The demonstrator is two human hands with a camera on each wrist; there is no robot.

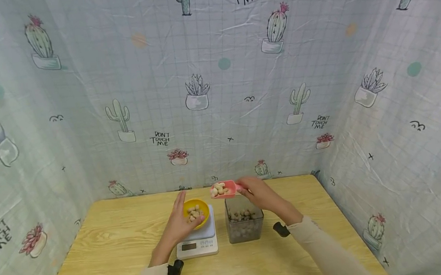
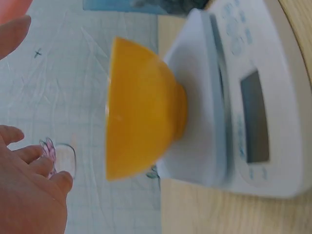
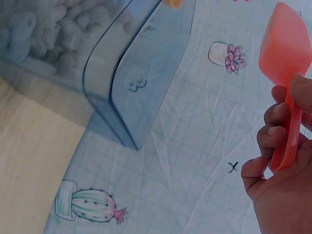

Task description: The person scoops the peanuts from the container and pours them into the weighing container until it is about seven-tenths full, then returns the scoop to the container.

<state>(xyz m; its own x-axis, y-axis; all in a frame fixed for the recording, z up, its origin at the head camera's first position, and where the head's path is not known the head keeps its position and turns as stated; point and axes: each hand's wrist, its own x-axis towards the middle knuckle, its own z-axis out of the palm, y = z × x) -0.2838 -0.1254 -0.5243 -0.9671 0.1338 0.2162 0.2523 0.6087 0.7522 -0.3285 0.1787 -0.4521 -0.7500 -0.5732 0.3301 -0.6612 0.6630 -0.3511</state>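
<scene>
My right hand (image 1: 260, 192) grips the handle of a pink scoop (image 3: 286, 41), raised above the back of a grey see-through bin (image 1: 245, 231). The scoop carries several pale, lumpy pieces (image 1: 219, 188) that look like peanuts in their shells. More of them lie in the bin and in a yellow bowl (image 2: 141, 109). That bowl stands upright on the pale platform of a white kitchen scale (image 1: 197, 246). Around the bowl's left side, fingers extended, is my left hand (image 1: 177, 225); the left wrist view shows its fingers apart from the rim. The scale's display is unreadable.
Everything stands on a light wooden table (image 1: 126, 237). The bin is just right of the scale. A cactus-print curtain (image 1: 219, 124) hangs behind the table and along both sides. Each wrist wears a small black device (image 1: 175, 268).
</scene>
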